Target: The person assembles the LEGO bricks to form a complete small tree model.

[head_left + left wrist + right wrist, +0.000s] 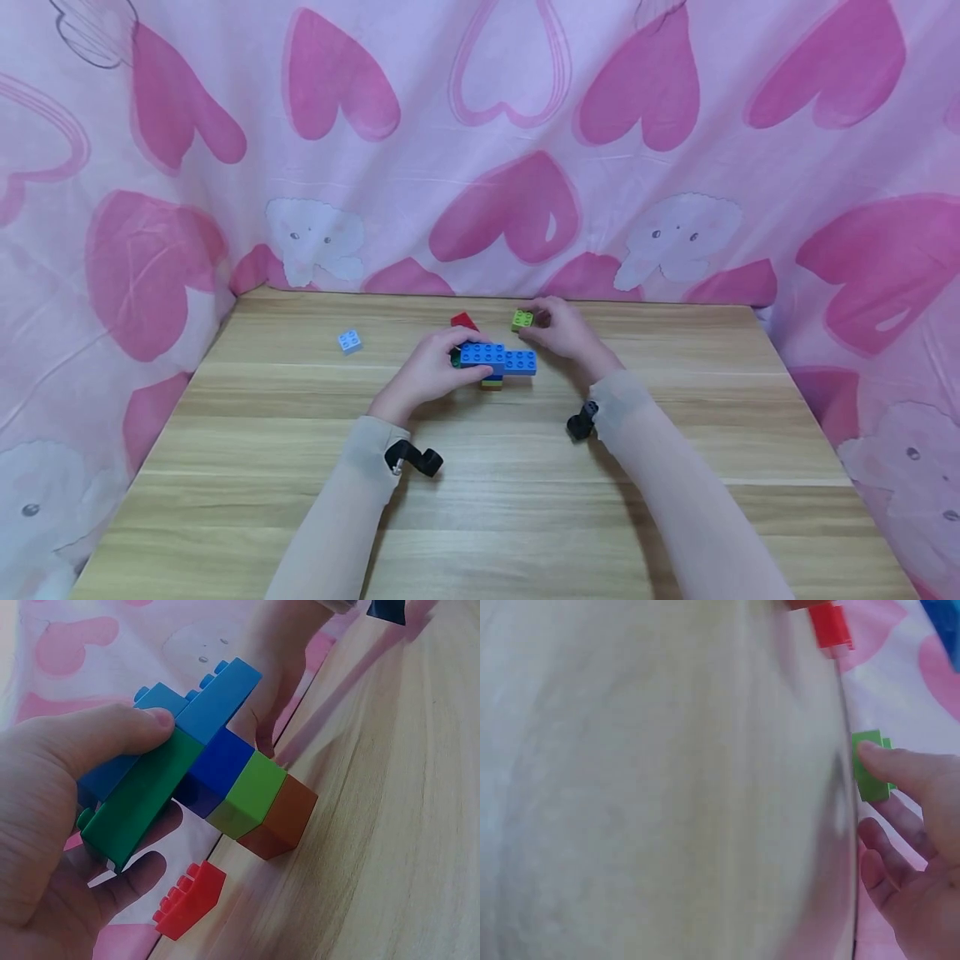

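In the head view my left hand (429,368) grips a built stack of toy building bricks (482,354). Blue studded bricks form its top; the left wrist view shows a green brick (146,799) under them, then a column of dark blue, lime and brown bricks (279,817). The thumb lies along the stack's side. Farther right, my right hand (566,332) pinches a small lime green brick (522,320) between thumb and forefinger, with the other fingers loosely bent in the right wrist view. That brick is near the table's back edge, apart from the stack.
A red brick (191,900) with a sloped end lies behind the stack, partly hidden in the head view. A light blue brick (349,341) sits to the left on the wooden table (495,517). A pink heart-patterned cloth (420,167) hangs behind the table.
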Available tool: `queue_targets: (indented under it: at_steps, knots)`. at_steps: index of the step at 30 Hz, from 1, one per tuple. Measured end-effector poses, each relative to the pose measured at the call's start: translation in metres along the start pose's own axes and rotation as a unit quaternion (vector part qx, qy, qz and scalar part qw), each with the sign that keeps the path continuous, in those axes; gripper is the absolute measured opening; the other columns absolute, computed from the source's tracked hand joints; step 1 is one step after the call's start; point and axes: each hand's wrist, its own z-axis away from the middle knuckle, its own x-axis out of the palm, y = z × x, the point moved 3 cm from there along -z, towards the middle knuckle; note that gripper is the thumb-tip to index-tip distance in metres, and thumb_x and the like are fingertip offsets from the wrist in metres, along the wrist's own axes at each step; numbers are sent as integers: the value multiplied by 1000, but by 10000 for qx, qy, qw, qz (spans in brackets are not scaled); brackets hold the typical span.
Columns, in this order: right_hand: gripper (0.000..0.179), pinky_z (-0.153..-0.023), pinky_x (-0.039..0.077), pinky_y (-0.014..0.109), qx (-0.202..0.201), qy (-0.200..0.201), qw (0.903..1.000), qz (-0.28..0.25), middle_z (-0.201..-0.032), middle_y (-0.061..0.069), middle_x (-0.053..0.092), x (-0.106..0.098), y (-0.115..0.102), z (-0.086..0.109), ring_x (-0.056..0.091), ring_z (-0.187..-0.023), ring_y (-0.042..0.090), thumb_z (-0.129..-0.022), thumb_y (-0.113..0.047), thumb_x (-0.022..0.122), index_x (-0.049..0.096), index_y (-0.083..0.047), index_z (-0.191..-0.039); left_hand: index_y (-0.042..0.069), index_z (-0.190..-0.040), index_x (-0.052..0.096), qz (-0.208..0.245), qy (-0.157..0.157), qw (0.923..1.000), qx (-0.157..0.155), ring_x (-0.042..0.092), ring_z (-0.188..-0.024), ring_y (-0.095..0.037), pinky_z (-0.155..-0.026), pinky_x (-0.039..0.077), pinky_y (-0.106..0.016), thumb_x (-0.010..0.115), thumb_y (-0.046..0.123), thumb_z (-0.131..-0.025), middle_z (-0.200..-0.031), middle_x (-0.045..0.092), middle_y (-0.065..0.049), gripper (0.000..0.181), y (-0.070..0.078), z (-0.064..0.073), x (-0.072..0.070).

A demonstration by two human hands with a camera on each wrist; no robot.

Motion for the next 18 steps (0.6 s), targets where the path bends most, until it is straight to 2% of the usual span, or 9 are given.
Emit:
queue_targets:
  at_steps: [6, 11, 18]
  knots:
    - [46, -111, 53, 55, 236, 184, 9967, -760, -137, 3, 61, -11, -11, 12, 60, -128, 32, -100, -24, 83, 68, -23, -144, 29, -134, 74, -16, 5, 10000, -43, 63, -123, -25, -112, 52, -52, 87, 35, -97, -134, 70, 4, 40, 1, 0, -1]
    - [44, -105, 56, 54, -3, 460, 9967, -671, -136, 0, 63, -21, -21, 24, 59, -127, 32, -100, -28, 84, 70, -26, -142, 27, -134, 75, -17, -2, 10000, -2, 63, -122, -25, -111, 53, -51, 87, 35, -97, -134, 71, 3, 40, 0, -1, 0]
    - [45, -105, 54, 51, -404, 599, 9948, -721, -138, 1, 66, -29, -34, 43, 62, -126, 33, -101, -34, 82, 71, -22, -142, 25, -133, 75, -36, 33, 10000, 30, 63, -120, -24, -110, 53, -50, 88, 34, -96, -132, 71, 3, 40, 0, 0, 0]
